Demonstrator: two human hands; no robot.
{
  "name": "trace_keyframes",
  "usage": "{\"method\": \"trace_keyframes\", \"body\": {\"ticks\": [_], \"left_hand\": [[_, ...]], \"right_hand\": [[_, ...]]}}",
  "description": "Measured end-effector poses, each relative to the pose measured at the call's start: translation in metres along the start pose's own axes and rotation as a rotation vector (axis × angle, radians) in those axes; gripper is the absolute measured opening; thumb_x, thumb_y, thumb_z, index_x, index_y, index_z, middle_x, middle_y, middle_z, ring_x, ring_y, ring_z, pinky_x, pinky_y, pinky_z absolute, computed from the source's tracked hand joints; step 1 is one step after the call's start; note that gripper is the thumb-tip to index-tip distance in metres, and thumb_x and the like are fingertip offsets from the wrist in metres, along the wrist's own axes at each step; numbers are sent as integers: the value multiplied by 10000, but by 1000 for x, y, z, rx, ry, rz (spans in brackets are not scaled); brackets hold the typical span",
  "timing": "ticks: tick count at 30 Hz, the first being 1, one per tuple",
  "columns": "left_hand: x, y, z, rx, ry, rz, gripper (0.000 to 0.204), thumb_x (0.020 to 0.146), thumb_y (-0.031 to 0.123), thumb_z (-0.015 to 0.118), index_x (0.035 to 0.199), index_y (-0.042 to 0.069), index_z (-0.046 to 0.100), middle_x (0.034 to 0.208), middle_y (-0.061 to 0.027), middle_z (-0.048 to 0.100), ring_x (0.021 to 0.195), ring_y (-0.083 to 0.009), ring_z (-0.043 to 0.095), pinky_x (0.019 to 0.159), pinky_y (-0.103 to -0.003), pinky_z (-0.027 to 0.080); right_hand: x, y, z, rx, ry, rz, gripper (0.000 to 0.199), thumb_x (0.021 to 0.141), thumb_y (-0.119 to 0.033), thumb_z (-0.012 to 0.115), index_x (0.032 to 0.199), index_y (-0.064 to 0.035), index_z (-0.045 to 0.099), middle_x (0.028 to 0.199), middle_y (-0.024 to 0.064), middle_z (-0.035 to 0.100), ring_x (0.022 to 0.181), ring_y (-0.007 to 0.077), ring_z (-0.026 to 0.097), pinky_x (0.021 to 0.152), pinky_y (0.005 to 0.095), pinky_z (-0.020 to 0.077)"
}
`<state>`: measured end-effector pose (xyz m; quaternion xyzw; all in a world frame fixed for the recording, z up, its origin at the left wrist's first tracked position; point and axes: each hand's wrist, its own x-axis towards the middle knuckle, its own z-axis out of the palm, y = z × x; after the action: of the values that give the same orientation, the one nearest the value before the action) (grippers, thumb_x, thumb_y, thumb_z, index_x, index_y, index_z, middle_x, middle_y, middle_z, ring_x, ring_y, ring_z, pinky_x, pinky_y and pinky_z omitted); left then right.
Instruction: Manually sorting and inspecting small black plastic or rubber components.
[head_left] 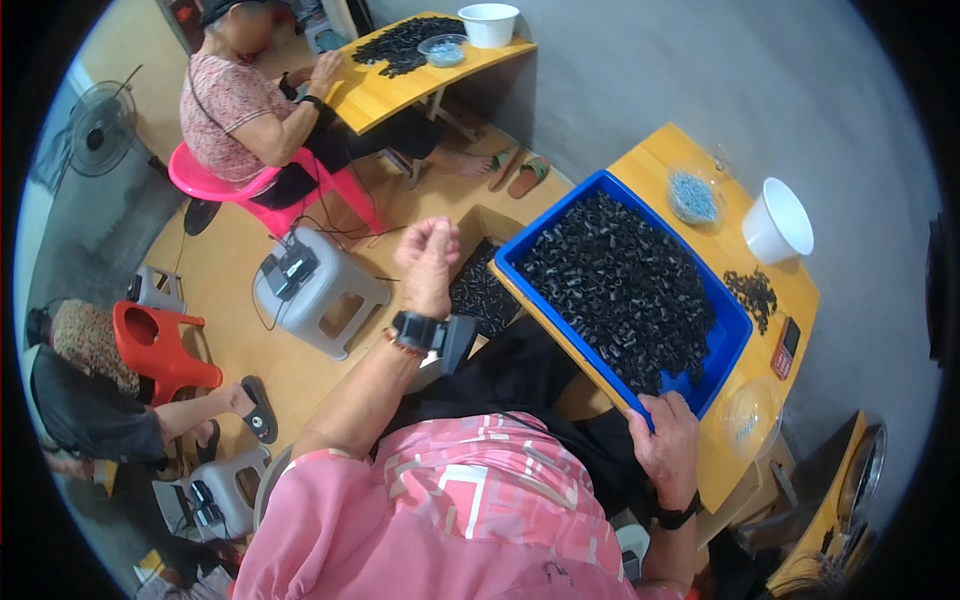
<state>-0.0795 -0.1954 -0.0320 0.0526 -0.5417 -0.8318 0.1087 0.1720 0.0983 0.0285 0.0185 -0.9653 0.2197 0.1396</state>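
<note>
Yellow table (790,290), part-filled blue tray (735,335)

Blue tray (735,340): rectangular, shallow plastic, sits at angle on yellow desk (650,160), near corner overhanging desk's near edge toward lap. Right hand (667,440) grips that near corner, fingers (672,405) curled over rim. Small black parts (620,290): short, tube-like, heaped across most of tray, thinning near gripped corner where bare blue floor shows. Left hand (428,255): raised off tray's left side, loosely fisted over floor; contents not visible.
</note>
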Motion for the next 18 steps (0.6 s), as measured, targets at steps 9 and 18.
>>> {"method": "trace_keyframes", "body": {"ticks": [9,18], "left_hand": [[-111,157,148,-677,-1309,515,358,1034,385,560,888,63,616,803,-136,637,789,-292,656,782,-484,548],[-209,161,158,-755,-1345,484,262,1020,308,554,976,68,650,935,-130,652,918,-267,642,866,-443,525]], "right_hand": [[2,-5,-16,30,48,6,205,793,-106,792,946,-27,681,831,138,602,792,341,622,682,435,512],[-6,11,0,18,-2,61,214,855,-171,775,987,-34,678,842,130,586,808,340,613,690,441,504]]}}
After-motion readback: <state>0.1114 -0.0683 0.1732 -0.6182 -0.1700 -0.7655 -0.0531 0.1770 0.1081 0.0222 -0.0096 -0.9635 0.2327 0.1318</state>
